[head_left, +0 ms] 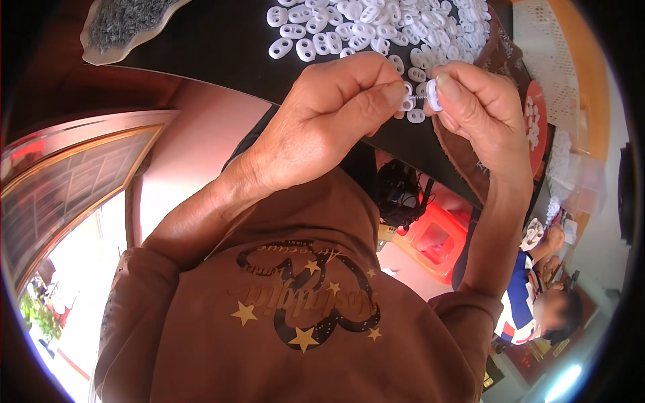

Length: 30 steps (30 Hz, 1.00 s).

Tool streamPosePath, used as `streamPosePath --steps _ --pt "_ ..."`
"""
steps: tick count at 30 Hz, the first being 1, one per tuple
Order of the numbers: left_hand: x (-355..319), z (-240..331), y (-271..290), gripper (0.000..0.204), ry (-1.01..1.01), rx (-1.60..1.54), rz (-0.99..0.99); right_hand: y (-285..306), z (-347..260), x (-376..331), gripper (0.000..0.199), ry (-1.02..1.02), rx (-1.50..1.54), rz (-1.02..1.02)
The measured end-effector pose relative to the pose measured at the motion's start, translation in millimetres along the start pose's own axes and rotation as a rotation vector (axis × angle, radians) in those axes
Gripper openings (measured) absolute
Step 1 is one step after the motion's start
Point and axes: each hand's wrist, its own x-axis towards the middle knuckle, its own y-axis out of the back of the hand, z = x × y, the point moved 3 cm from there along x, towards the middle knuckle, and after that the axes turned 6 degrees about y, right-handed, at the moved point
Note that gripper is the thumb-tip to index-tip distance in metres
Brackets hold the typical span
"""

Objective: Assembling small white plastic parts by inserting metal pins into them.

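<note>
1. Pinching a small white oval piece (434,95) between thumb and forefinger, the right hand (478,107) is closed tight on it, above the near edge of the dark counter (222,54).
2. A short metal spring (418,98) bridges the gap from that piece to another white piece (406,104) held in the closed fingertips of the left hand (329,121).
3. Both hands meet almost fingertip to fingertip.
4. Just beyond them a heap of white oval pieces (376,27) lies loose on the counter.
5. Far left, a pale tray (94,50) holds a grey pile of small metal parts (124,20).
6. Right of the right hand, a red dish (535,124) holds a few more white pieces.
</note>
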Motion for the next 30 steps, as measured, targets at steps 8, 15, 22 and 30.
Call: streamPosePath --steps 8,15,22,30 --pt "-0.2 -1.1 -0.8 0.018 0.041 -0.013 0.023 -1.3 -1.4 -2.2 0.032 -0.007 -0.063 0.009" --pt "0.6 -3.2 -1.1 0.019 -0.026 0.039 0.009 -1.4 -1.0 -1.0 0.032 0.004 -0.069 0.016" --pt "0.7 -3.0 -2.2 0.018 -0.033 0.057 0.028 -1.2 -2.7 0.5 0.032 0.022 -0.099 0.011" --pt "0.9 -3.3 -1.3 0.018 -0.034 0.09 0.032 -3.8 -0.7 1.1 0.031 0.071 -0.162 0.039"
